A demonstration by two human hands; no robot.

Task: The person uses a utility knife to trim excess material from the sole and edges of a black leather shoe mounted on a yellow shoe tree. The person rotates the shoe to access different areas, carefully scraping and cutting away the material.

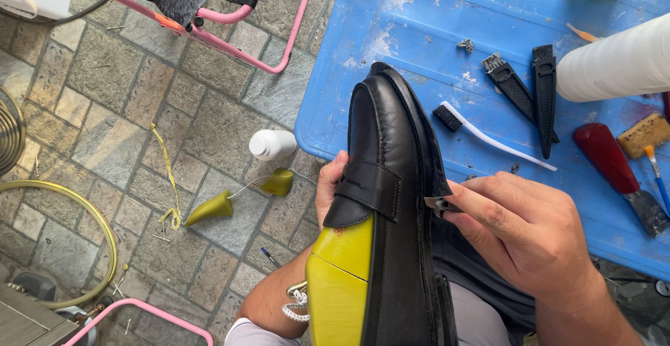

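- Left hand (329,187) is gripping the black loafer (394,199) from behind, fingers closed on its far side; only thumb & part of palm are showing, rest is hiding behind the shoe.
- Loafer is sitting upright in the middle of the view, toe pointing away, over the person's lap, w/ a yellow-green shoe last (340,283) filling its opening.
- Right hand (520,231) is pinching a small dark metal tool (438,204) btwn thumb & fingertips, closed tight on it; tool tip is touching the shoe's right edge near the sole line. Can't tell exactly what kind of tool.
- Blue plastic table (419,25) is lying just beyond the shoe, holding a white-handled brush w/ black bristles (488,137), two black tools (530,88), a red-handled knife (618,171), a white roll (618,63), a sponge block (643,134).
- On the stone-paved floor (105,95) at left: white bottle (272,144), two yellow-green last pieces (209,208), a yellow measuring tape (167,171), pink chair frame (230,39).
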